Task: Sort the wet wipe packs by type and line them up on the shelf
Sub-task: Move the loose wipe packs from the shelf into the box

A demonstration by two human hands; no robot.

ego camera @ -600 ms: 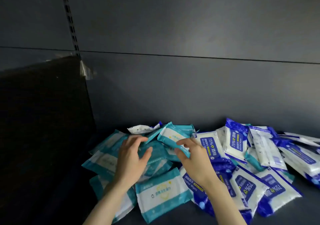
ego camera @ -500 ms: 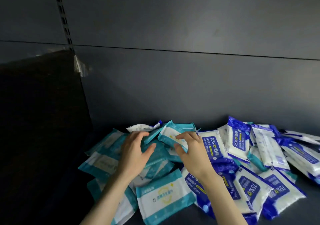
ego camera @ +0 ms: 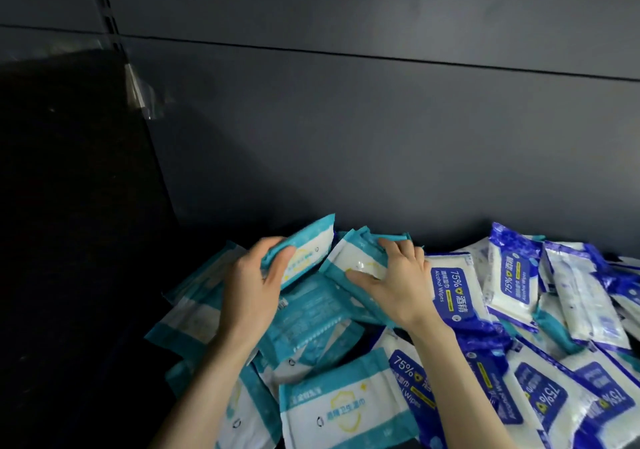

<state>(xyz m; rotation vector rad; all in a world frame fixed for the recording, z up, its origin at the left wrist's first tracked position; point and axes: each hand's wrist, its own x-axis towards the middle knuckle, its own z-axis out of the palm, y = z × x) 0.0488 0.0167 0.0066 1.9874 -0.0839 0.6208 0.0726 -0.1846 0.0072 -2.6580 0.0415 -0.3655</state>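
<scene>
- The left hand (ego camera: 254, 277) pinches a teal pack (ego camera: 304, 251) by its near end; the pack's long axis slants up and rightward.
- The right hand (ego camera: 398, 284) curls round a second teal pack (ego camera: 356, 263), just beside the first.
- Rightward, blue alcohol packs (ego camera: 453, 289) heap against the shelf's back panel (ego camera: 346, 137); loose teal packs (ego camera: 194, 313) lie nearer the left hand.

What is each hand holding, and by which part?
Left hand pinches the raised teal pack by its lower end; right hand grips a second teal pack, right side.
</scene>
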